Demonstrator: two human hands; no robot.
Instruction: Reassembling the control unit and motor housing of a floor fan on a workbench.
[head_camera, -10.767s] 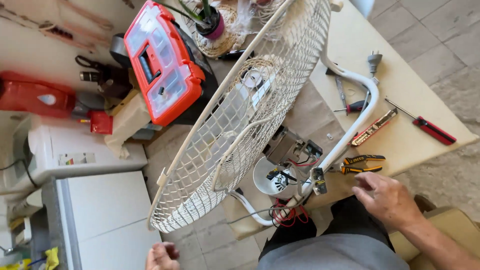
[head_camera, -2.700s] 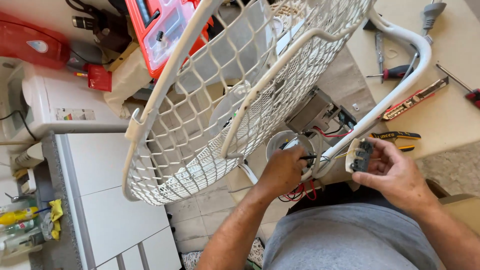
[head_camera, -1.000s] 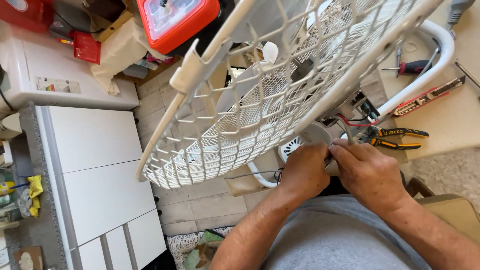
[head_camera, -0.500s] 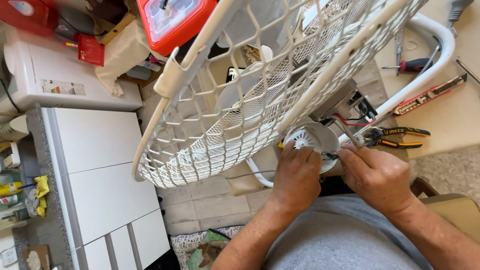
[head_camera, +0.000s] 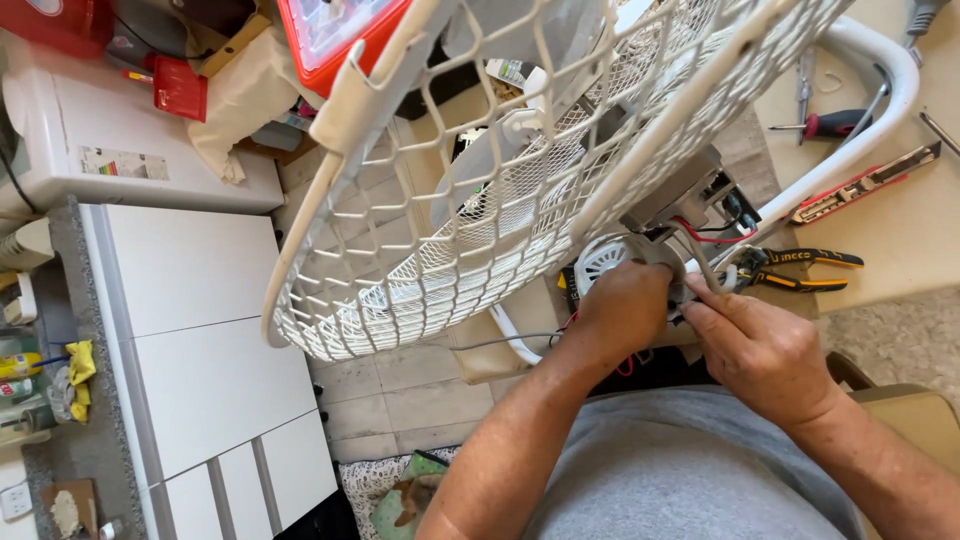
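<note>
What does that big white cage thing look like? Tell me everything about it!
The white fan guard is a round wire cage with a thick outer rim and a fine mesh of thin bars, painted white. It looks like metal. It tilts across the top of the view, above the floor tiles. A pale blade shows through the mesh. At its lower right sits the motor part, where the left hand and right hand work on wires.

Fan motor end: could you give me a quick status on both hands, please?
Left hand gripping round white motor housing. Right hand pinching wires beside it. Fan grille overhangs; pliers lie apart.
</note>
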